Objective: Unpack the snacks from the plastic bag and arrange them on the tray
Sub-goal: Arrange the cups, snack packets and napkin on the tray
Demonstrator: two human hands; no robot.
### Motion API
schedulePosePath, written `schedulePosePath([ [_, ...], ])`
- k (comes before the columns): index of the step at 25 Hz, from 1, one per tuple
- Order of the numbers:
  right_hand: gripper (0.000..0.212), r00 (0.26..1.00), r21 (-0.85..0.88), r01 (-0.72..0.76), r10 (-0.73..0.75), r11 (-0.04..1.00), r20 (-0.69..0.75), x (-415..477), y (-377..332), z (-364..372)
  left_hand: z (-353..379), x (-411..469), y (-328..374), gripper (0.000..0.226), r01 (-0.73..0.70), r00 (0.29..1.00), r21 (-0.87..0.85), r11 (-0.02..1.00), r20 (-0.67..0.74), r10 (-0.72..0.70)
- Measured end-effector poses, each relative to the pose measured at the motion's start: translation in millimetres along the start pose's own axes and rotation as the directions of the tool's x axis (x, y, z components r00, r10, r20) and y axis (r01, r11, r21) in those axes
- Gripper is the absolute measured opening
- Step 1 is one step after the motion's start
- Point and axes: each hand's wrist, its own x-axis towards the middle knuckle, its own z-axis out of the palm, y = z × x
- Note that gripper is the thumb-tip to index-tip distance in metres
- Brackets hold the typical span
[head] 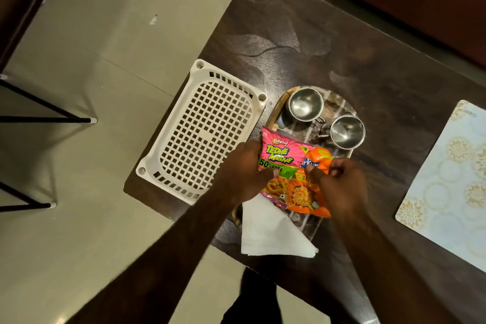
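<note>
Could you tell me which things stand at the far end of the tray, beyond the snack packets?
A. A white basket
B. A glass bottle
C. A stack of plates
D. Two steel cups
D: two steel cups stand on the tray beyond the snack packets.

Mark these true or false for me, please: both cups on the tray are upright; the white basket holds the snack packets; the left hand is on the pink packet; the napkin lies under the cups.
1. Both steel cups stand upright on the tray. True.
2. The white basket holds the snack packets. False: both lie over the tray.
3. The left hand grips the pink packet. True; the right hand holds the orange packet.
4. The napkin lies under the cups. False: it sits at the tray's near end, away from them.
</note>
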Motion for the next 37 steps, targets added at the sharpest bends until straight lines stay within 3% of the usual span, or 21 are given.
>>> schedulePosePath([
  [5,0.034,0.987,0.014,0.112,-0.109,0.994,-0.117,-30,-9,-2,-23,-14,0,0.041,0.048,0.998,-0.307,0.951,0.042,-0.037],
  [8,0.037,0.985,0.081,0.16,-0.154,0.984,-0.079,-50,-18,1,-53,-23,-15,0.036,0.099,0.994,-0.369,0.924,-0.007,-0.109],
  [13,0.035,0.986,0.314,0.102,-0.138,0.944,0.093,-57,-51,28,-115,-29,-58,0.044,0.205,0.933,-0.207,0.957,-0.252,-0.255],
  [17,0.034,0.98,0.443,0.012,-0.098,0.896,0.172,-52,-76,75,-131,-23,-82,0.051,0.364,0.911,-0.089,0.927,-0.172,-0.374],
  [20,0.032,0.963,0.48,-0.039,-0.096,0.877,0.254,-45,-87,100,-125,-17,-90,0.049,0.375,0.916,-0.008,0.927,-0.148,-0.372],
  [22,0.04,0.941,0.383,0.02,-0.148,0.923,0.305,-46,-84,104,-118,-15,-94,0.049,0.372,0.918,0.027,0.928,-0.157,-0.364],
  [24,0.049,0.922,0.171,0.249,-0.287,0.953,0.258,-52,-75,96,-113,-17,-91,0.059,0.396,0.892,0.101,0.913,-0.276,-0.357],
  [26,0.049,0.901,0.009,0.402,-0.398,0.915,0.17,-54,-65,79,-107,-23,-79,0.064,0.356,0.859,0.201,0.913,-0.455,-0.235],
  [28,0.041,0.896,-0.093,0.442,-0.434,0.892,0.097,-49,-55,55,-98,-27,-52,0.057,0.207,0.863,0.238,0.949,-0.501,-0.063],
  [31,0.041,0.882,-0.144,0.461,-0.47,0.876,-0.038,-35,-42,10,-74,-18,-6,0.049,-0.072,0.934,0.208,0.975,-0.33,0.139],
  [33,0.044,0.85,-0.18,0.478,-0.504,0.86,-0.153,-22,-36,-19,-57,0,23,0.052,-0.192,0.945,0.208,0.959,-0.226,0.238],
  [35,0.047,0.831,-0.273,0.435,-0.499,0.858,-0.244,-7,-33,-41,-42,25,46,0.06,-0.212,0.95,0.231,0.95,-0.182,0.256],
  [37,0.059,0.858,-0.322,0.36,-0.446,0.876,-0.254,8,-32,-53,-30,47,62,0.075,-0.163,0.966,0.255,0.953,-0.156,0.207],
])
